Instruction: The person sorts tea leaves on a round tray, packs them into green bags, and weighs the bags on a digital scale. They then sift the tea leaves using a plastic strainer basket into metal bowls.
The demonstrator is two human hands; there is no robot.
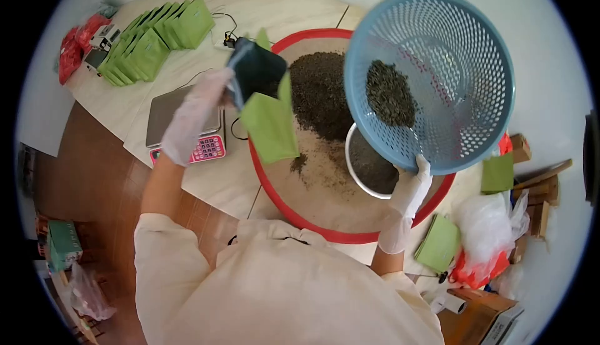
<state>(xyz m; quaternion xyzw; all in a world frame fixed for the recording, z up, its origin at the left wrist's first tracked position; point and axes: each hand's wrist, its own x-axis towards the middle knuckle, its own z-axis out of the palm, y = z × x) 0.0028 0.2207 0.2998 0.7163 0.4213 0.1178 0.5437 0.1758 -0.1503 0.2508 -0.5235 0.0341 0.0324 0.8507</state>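
Observation:
My left hand, in a thin whitish glove, is closed on the edge of a green pouch whose dark-lined mouth stands open. The pouch hangs tilted over the left side of a round, red-rimmed tray. My right hand, also gloved, grips the near rim of a blue perforated plastic basket. Inside the tilted basket lies a heap of dark dried leaf-like pieces. Below it, a white-rimmed bowl of fine dark material sits in the tray, partly hidden. A dark crumbly pile covers the tray's far part.
Left of the tray stands a scale with pink keys. Several filled green pouches are lined up farther back, near a red bag. Flat green pouches, plastic bags and a cardboard box lie at right.

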